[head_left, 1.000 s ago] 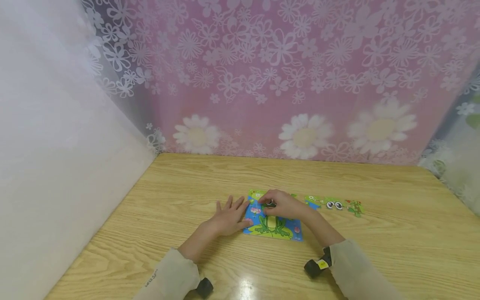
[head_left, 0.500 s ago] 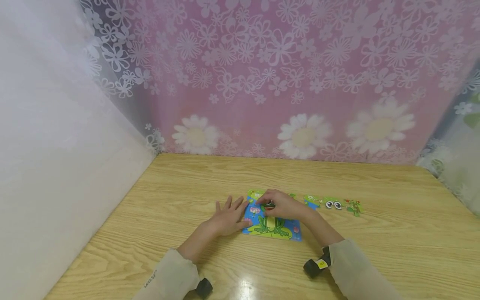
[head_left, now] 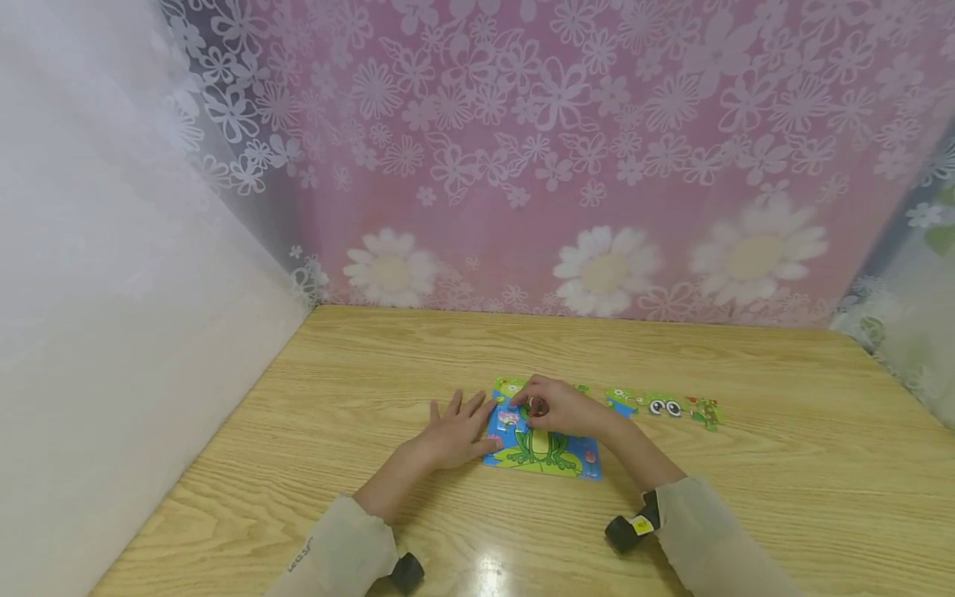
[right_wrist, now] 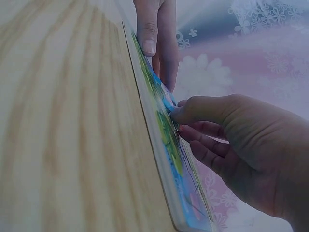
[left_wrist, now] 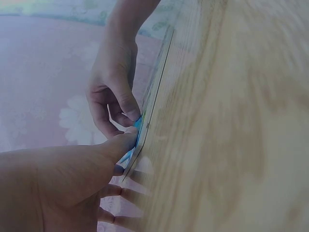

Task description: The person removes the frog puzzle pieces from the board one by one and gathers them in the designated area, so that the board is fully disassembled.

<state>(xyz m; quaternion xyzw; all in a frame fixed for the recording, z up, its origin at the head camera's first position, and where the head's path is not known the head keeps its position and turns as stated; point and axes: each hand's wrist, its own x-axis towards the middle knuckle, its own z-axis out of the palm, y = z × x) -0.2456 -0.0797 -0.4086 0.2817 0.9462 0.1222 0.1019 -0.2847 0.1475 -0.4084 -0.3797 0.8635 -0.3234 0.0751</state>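
I'm watching the right hand [head_left: 559,408] pinching a blue piece [right_wrist: 168,104] at the frog puzzle [head_left: 548,458] on the tabletop [head_left: 313,464], while the left hand [head_left: 451,439] is lying spread, its thumb touching the puzzle's left edge. The frog's lower body is showing assembled; I'm judging it partway, since loose pieces [head_left: 666,407], eyes included, are lying apart to the right.

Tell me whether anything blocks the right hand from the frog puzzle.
Nothing visible does: the right hand touches the frog puzzle. The left hand rests at its left edge, not between them.
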